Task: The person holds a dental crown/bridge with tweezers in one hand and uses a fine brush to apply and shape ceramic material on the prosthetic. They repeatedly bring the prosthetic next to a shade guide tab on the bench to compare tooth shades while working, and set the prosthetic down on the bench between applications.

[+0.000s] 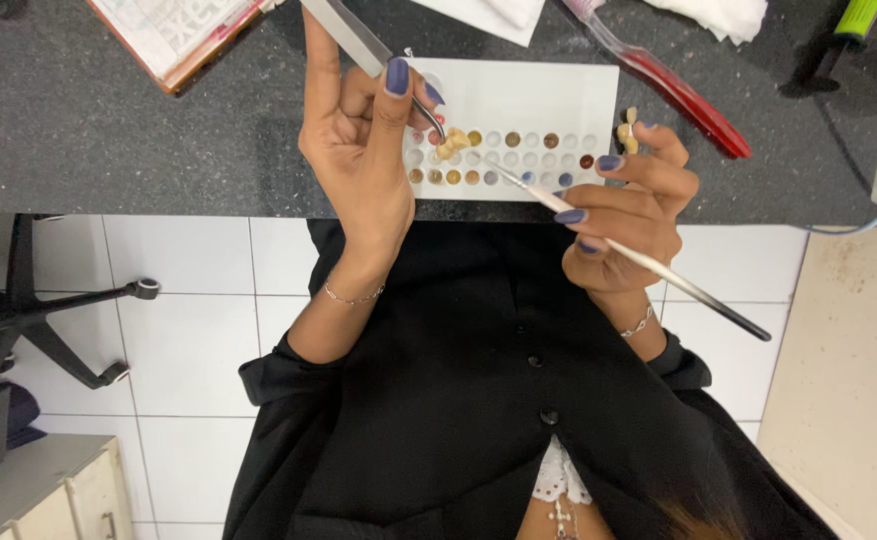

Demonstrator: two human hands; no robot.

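My left hand (pixel 359 150) is raised over the dark counter (pixel 89 130) and grips metal tweezers (pixel 354 35). Their tips pinch a small beige tooth-shaped piece (pixel 454 142) above a white palette (pixel 529 85) with rows of small wells of coloured pigment. My right hand (pixel 629 215) holds a thin brush (pixel 659 268) like a pen. The brush tip reaches to just beside the beige piece. A second small beige piece (pixel 627 135) sits at the fingertips of my right hand, by the palette's right edge.
A tool with a red handle (pixel 684 95) lies right of the palette. White tissues (pixel 719 15), a green and black pen (pixel 849 25) and a book (pixel 174 30) lie along the counter's far side. An office chair (pixel 49 310) stands on the tiled floor at left.
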